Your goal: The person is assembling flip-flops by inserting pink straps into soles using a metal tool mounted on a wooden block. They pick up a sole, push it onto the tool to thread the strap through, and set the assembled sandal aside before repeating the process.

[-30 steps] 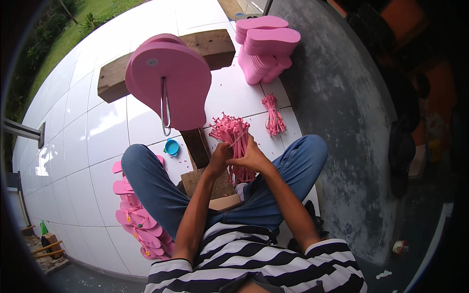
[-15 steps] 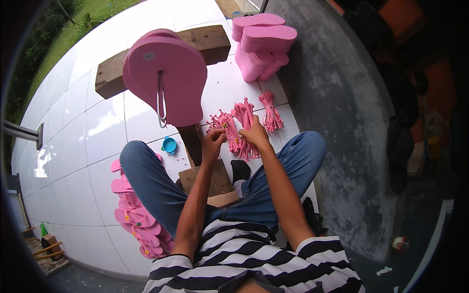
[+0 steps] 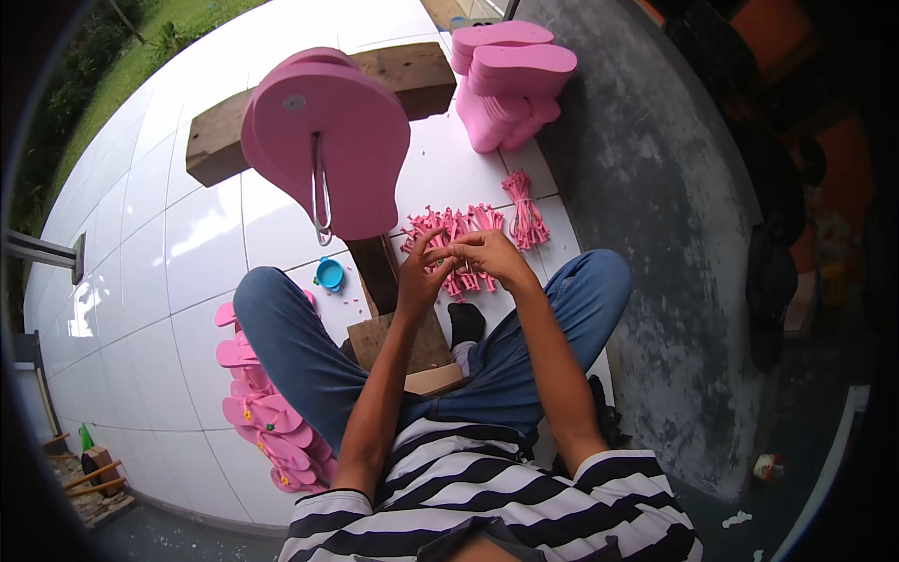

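Note:
Between my knees, my left hand (image 3: 421, 272) and my right hand (image 3: 496, 257) meet with fingertips pinched together. Whatever sits between the fingers is too small to make out. Just beyond and under them, a loose pile of pink flip-flop straps (image 3: 482, 218) lies on the tiles, partly covered by my hands. One bundle of pink straps (image 3: 526, 211), tied round its middle, lies to the right. Ahead on the left, pink flip-flop soles (image 3: 361, 140) rest on a wooden stand, with a looped metal tool (image 3: 320, 192) sticking out of the top sole.
Pink soles (image 3: 520, 75) are stacked at the far right. A blue cup (image 3: 330, 273) stands left of the wooden post (image 3: 375, 272), near small pink bits. Finished pink flip-flops (image 3: 267, 412) with flower trims lie beside my left knee. A grey wall (image 3: 646, 234) bounds the right side.
My right hand has moved from the strap bundle toward my left hand, and their fingertips now meet. The straps that stood bunched by my right hand lie lower and more spread out.

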A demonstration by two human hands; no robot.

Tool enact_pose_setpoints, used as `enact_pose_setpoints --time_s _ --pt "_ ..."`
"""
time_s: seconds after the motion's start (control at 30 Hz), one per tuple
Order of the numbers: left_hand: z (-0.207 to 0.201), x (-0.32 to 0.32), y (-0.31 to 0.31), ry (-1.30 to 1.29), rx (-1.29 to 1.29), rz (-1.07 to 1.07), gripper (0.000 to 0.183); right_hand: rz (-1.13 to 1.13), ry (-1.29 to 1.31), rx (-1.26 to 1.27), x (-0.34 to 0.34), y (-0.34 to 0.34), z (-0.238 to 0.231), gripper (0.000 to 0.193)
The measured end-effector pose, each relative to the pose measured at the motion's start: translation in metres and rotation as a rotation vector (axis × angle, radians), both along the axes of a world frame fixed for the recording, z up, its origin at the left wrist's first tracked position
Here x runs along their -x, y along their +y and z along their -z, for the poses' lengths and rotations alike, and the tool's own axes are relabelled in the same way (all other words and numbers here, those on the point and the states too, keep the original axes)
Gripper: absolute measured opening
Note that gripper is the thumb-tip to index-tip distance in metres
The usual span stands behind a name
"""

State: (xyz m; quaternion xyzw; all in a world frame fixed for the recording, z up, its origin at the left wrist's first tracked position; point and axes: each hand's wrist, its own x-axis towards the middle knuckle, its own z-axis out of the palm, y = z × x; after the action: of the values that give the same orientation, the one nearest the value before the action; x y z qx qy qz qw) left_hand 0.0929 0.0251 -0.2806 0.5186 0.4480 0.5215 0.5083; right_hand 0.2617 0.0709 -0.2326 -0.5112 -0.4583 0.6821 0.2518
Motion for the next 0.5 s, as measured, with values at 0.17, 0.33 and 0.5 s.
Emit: enact_pose_setpoints --time_s 0.17,0.33,0.5 --pt "-0.008 -0.022 -0.007 -0.171 0.024 -0.116 0.073 0.151 -0.443 -0.335 -0.044 0.016 -0.064 0.016" --pt "0.082 0.006 -0.019 0.533 0.213 -0.165 0.04 0.021 -0.695 -0.341 -0.122 0.035 -0.127 0.039" --pt "0.096 -0.013 -0.026 0.878 0.298 -0.131 0.054 0.086 -1.304 -0.6 -0.172 0.017 -0.091 0.046"
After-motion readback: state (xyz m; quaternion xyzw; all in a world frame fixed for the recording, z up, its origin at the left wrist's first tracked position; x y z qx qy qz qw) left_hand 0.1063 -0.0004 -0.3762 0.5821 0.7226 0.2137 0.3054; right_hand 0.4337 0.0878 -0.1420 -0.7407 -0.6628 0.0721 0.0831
